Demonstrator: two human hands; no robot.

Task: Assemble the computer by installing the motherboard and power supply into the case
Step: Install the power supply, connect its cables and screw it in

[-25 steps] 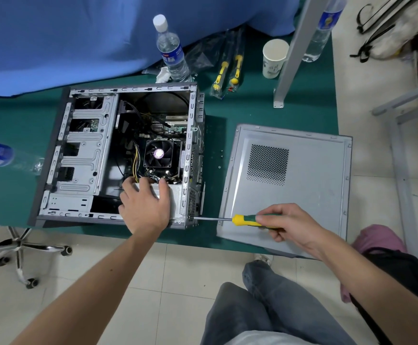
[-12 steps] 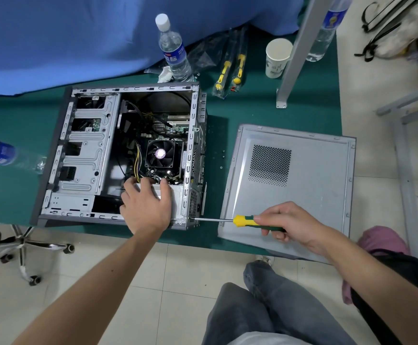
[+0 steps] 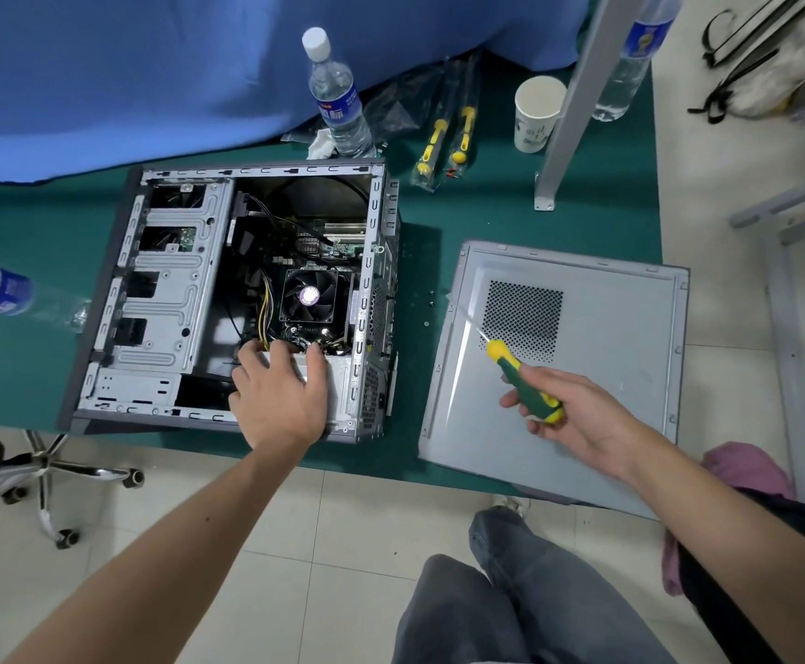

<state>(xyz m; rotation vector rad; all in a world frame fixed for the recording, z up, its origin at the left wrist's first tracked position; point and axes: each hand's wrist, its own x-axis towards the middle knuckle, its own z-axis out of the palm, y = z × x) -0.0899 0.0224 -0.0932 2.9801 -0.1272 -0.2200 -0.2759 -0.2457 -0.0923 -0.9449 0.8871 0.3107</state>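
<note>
Your open grey metal computer case (image 3: 161, 299) lies on its side on the green worktop (image 3: 463, 222), with the green motherboard (image 3: 328, 246) seated inside it and the black CPU fan (image 3: 309, 295) facing up at you. The silver power supply box (image 3: 338, 376) sits in the near right corner of the case, directly under your left grip (image 3: 278, 393). That grip lies flat on top of the box, fingers fairly straight and spread, with the fingertips (image 3: 316, 349) reaching its far edge just short of the fan and the yellow and black cables (image 3: 264, 304).

Your right grip (image 3: 578, 409) is well apart from the case, out over the detached grey metal side panel with the perforated vent (image 3: 582, 366), which lies flat just right of the case and overhangs the worktop's near edge. This grip is clamped round the green and yellow handle of the screwdriver (image 3: 520, 376); the blurred shaft points up and to the left toward the panel's left edge, clear of the case wall.

A few small screws (image 3: 431, 304) lie on the worktop between the case and the panel. Beyond the case stand a clear plastic water bottle with a blue label (image 3: 338, 103), 2 bagged yellow-handled screwdrivers (image 3: 443, 136) and a white paper cup (image 3: 537, 112).
</note>
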